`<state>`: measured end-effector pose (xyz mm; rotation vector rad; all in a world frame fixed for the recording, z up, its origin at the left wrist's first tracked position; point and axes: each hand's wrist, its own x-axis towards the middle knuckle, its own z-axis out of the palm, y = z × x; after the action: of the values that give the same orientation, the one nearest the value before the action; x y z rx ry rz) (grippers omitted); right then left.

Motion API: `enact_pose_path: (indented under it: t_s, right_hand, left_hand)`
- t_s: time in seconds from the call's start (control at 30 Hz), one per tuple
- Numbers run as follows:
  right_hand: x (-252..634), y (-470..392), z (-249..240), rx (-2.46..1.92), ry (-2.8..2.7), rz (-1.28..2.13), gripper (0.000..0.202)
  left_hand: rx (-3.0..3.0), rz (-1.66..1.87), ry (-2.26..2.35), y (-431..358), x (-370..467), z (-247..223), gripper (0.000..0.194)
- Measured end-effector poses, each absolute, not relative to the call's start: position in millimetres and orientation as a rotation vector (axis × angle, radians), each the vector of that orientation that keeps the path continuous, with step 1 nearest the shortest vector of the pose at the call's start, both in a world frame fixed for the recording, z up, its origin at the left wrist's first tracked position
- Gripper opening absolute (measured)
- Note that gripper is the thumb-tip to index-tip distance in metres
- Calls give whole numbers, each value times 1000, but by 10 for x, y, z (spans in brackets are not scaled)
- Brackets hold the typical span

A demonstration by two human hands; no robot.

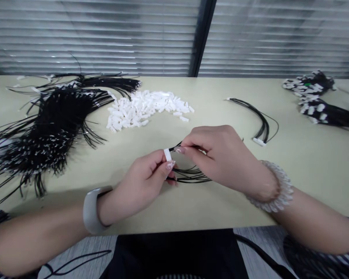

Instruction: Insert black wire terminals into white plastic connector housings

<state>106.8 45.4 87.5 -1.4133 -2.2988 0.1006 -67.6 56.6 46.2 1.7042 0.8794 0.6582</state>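
Note:
Between finger and thumb, my left hand grips a small white connector housing. Several thin black wires run out of the housing to the right and pass under my other hand. My right hand is closed in a pinch on a black wire close to the housing's upper end. The wire's tip at the housing is too small to make out, and the far ends of the wires are hidden behind my right hand.
A heap of loose white connector housings lies beyond my hands. Left of it is a big pile of black wires. One wired harness rests to the right, and bundled harnesses lie at the far right. Window blinds rise behind the table.

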Motion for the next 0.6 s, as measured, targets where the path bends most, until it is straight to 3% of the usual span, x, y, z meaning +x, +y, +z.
enact_pose_path:
  t_s: [0.47, 0.6]
  right_hand:
    - [1065, 475, 881, -1423, -2262, 427, 23]
    - [1045, 494, 861, -1436, -2237, 382, 21]
  left_hand:
    - [1749, 646, 906, 548, -687, 462, 18]
    - [1779, 643, 900, 558, -673, 470, 19]
